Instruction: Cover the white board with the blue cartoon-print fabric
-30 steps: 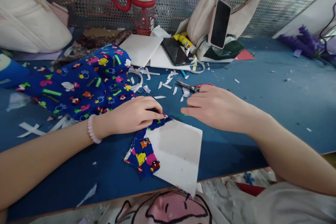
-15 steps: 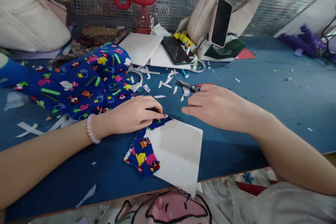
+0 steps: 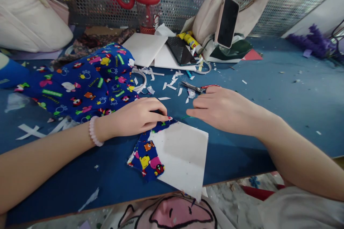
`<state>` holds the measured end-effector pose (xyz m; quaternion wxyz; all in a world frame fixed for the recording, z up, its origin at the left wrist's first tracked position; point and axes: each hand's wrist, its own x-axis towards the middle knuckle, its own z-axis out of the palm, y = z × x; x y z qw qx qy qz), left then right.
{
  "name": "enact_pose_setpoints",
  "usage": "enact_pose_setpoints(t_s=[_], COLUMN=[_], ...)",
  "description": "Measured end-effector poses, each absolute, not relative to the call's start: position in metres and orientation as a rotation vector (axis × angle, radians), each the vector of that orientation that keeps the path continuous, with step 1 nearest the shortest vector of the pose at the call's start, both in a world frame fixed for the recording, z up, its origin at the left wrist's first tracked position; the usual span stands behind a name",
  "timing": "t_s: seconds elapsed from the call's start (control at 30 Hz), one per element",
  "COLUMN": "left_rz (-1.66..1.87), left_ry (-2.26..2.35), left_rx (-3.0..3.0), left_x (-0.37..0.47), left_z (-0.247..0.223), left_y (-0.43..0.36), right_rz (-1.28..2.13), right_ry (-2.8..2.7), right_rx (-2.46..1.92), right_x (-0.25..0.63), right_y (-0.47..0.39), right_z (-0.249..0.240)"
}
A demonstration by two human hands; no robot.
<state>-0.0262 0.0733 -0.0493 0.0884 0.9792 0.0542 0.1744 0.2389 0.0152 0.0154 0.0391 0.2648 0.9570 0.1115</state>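
Thumb and fingers of my left hand (image 3: 141,116) pinch the edge of a blue cartoon-print fabric strip (image 3: 146,157). That strip lies along the left side and top corner of a white card (image 3: 185,157) at the table's front edge. Curled closed, my right hand (image 3: 217,109) hovers right of the card's top corner. A thin green line shows at its fingertips; what they pinch is too small to make out. Just beyond the right hand lie scissors (image 3: 197,87) with red handles, partly hidden by it. A larger piece of the same blue fabric (image 3: 88,82) is crumpled behind my left arm.
White paper scraps (image 3: 172,84) litter the blue table (image 3: 268,82). Farther back are white boards (image 3: 145,48), a dark phone (image 3: 181,52), a yellow glue stick (image 3: 192,43), a red-handled cup (image 3: 147,7), an upright phone (image 3: 227,23) and a pale bag (image 3: 32,18).
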Motion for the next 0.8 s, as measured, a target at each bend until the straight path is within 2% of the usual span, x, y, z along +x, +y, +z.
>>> enact_pose_setpoints(t_s=[0.8], left_rz=[0.495], left_ry=[0.148], left_rx=[2.908], left_x=[-0.026], left_z=[-0.048], left_y=[0.074], right_rz=[0.334], right_ry=[2.862], right_rx=[0.797], right_x=[0.233], right_y=[0.006], right_z=[0.019])
